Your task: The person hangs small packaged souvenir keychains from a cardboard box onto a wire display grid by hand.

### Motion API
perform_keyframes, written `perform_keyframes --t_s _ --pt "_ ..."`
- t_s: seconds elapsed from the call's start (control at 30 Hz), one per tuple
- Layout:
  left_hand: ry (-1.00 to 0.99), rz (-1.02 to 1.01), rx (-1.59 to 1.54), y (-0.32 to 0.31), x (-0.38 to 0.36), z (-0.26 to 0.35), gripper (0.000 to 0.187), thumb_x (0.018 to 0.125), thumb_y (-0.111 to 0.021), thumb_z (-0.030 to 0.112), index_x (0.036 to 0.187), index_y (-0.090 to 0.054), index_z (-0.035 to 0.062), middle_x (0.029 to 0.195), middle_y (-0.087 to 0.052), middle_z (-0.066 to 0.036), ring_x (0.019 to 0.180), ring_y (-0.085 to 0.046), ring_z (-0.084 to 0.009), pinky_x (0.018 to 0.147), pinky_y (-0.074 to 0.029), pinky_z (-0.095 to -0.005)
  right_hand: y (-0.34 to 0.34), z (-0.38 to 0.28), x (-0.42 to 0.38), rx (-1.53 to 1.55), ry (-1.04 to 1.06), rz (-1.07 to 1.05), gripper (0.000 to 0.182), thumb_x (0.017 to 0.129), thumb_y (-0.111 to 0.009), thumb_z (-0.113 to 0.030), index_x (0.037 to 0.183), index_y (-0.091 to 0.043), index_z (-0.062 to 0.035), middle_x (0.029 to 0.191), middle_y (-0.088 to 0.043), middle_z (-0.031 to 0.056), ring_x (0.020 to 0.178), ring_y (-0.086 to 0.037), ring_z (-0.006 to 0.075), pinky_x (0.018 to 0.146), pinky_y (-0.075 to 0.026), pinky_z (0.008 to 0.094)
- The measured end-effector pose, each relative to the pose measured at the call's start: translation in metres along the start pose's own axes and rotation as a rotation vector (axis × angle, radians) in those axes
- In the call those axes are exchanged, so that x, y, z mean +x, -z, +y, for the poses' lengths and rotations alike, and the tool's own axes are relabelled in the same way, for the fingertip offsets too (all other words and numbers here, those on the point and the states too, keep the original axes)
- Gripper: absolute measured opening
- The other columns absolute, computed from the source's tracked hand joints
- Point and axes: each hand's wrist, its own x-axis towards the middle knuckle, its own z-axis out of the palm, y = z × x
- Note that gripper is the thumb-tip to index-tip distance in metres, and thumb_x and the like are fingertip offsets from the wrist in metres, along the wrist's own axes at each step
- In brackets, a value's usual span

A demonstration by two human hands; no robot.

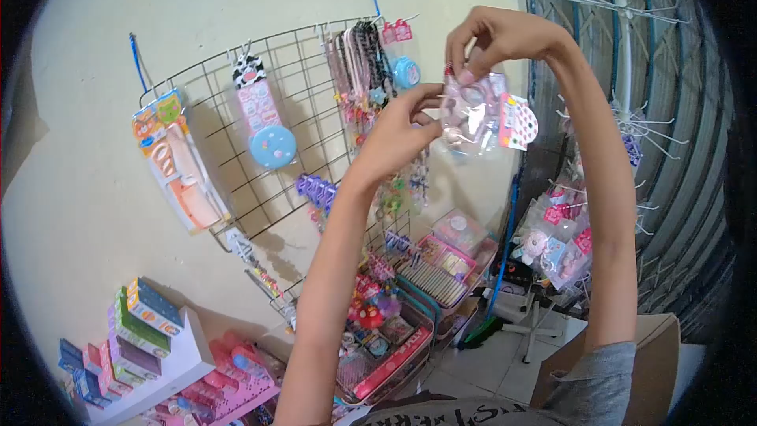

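Raised in front of the wall is a small clear plastic packet (471, 110) with pale pink and purplish items inside; glare hides their exact kind. My right hand (505, 38) pinches its top edge between thumb and fingers. At the packet's left edge, the fingers of my left hand (398, 134) are bent closed on the plastic. A card with coloured polka dots (518, 122) hangs against the packet's right side. Left of my hands, a wire grid rack (225, 126) carries beaded strands (363, 63) and a blue round item in a packet (273, 147).
A turning stand (627, 55) with several hanging packets (556, 241) is at right, before a folding metal gate (694, 150). Baskets of accessories (386, 347) stand below the rack. A white shelf (185, 347) with small boxes is lower left; a cardboard box (646, 363) is lower right.
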Motion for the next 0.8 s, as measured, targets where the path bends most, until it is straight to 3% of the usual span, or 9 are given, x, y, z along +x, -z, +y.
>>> perform_keyframes --t_s 0.1,0.2,0.3,0.33,0.37,0.43,0.5,0.63,0.8 --pt "0.089 -0.101 -0.096 0.003 0.019 0.007 0.038 0.062 -0.05 0.005 0.099 -0.046 -0.0041 0.088 -0.053 -0.007 0.081 -0.049 -0.0121 0.072 -0.038 -0.0237 0.006 -0.002 0.008 -0.024 -0.028 -0.01 0.012 0.061 -0.061 -0.004 0.072 -0.059 0.0019 0.074 -0.056 0.0064 0.055 -0.05 0.0074 0.052 -0.041 0.0185" --pt "0.104 -0.136 -0.078 0.01 0.026 0.005 0.034 0.06 -0.052 0.006 0.092 -0.05 -0.0043 0.08 -0.054 -0.005 0.072 -0.049 -0.0099 0.064 -0.04 -0.0215 0.009 0.003 0.014 -0.037 -0.026 0.02 0.012 0.062 -0.061 -0.005 0.071 -0.059 0.0014 0.077 -0.056 0.007 0.058 -0.05 0.0074 0.053 -0.041 0.019" --pt "0.074 -0.005 -0.087 0.018 0.033 -0.01 0.023 0.065 -0.054 0.004 0.085 -0.055 -0.0058 0.068 -0.056 -0.006 0.059 -0.051 -0.0078 0.053 -0.04 -0.02 0.015 0.013 0.013 -0.056 0.042 0.103 0.011 0.062 -0.061 -0.007 0.069 -0.059 0.0005 0.088 -0.056 0.0095 0.059 -0.05 0.0071 0.052 -0.04 0.0194" --pt "0.1 0.037 -0.034 0.022 0.04 -0.019 0.02 0.068 -0.052 0.003 0.085 -0.054 -0.0057 0.066 -0.056 -0.007 0.055 -0.052 -0.0083 0.05 -0.041 -0.0194 0.016 0.015 0.009 -0.075 0.067 0.246 0.01 0.063 -0.061 -0.008 0.068 -0.058 0.0002 0.092 -0.055 0.0101 0.058 -0.05 0.0068 0.052 -0.04 0.019" --pt "0.099 0.04 -0.031 0.025 0.046 -0.026 0.02 0.068 -0.052 0.003 0.085 -0.054 -0.0057 0.066 -0.056 -0.007 0.055 -0.052 -0.0083 0.05 -0.041 -0.0194 0.018 0.018 0.005 -0.093 0.094 0.388 0.01 0.063 -0.06 -0.009 0.066 -0.058 -0.0001 0.096 -0.054 0.0106 0.058 -0.049 0.0066 0.052 -0.039 0.0186" --pt "0.079 0.222 -0.172 0.03 0.056 -0.034 0.017 0.071 -0.05 0.003 0.085 -0.054 -0.006 0.065 -0.056 -0.007 0.053 -0.053 -0.0091 0.048 -0.043 -0.0188 0.017 0.025 -0.004 -0.07 0.129 0.443 0.009 0.064 -0.06 -0.01 0.065 -0.057 -0.0012 0.101 -0.052 0.0101 0.057 -0.049 0.0056 0.052 -0.038 0.0176" --pt "0.061 0.257 -0.177 0.039 0.068 -0.042 0.016 0.074 -0.049 0.004 0.085 -0.053 -0.0067 0.065 -0.056 -0.009 0.052 -0.053 -0.0102 0.047 -0.044 -0.019 0.014 0.035 -0.012 0.012 0.087 0.577 0.009 0.064 -0.06 -0.01 0.064 -0.057 -0.0024 0.101 -0.052 0.01 0.057 -0.049 0.005 0.053 -0.038 0.0174" --pt "0.007 0.311 -0.158 0.052 0.087 -0.058 0.017 0.073 -0.051 0.005 0.086 -0.052 -0.0079 0.065 -0.056 -0.01 0.054 -0.055 -0.0123 0.047 -0.046 -0.0206 0.002 0.047 -0.025 0.102 0.081 0.572 0.009 0.063 -0.06 -0.01 0.064 -0.058 -0.0017 0.097 -0.054 0.0096 0.048 -0.042 0.0035 0.045 -0.034 0.017" --pt "0.171 0.41 -0.239 0.055 0.092 -0.075 0.017 0.073 -0.051 0.005 0.081 -0.051 -0.0099 0.066 -0.056 -0.014 0.056 -0.057 -0.0179 0.049 -0.048 -0.0222 -0.01 0.055 -0.035 0.14 0.086 0.536 0.009 0.064 -0.059 -0.009 0.066 -0.058 -0.0004 0.095 -0.054 0.0111 0.05 -0.045 0.0039 0.046 -0.035 0.0166"
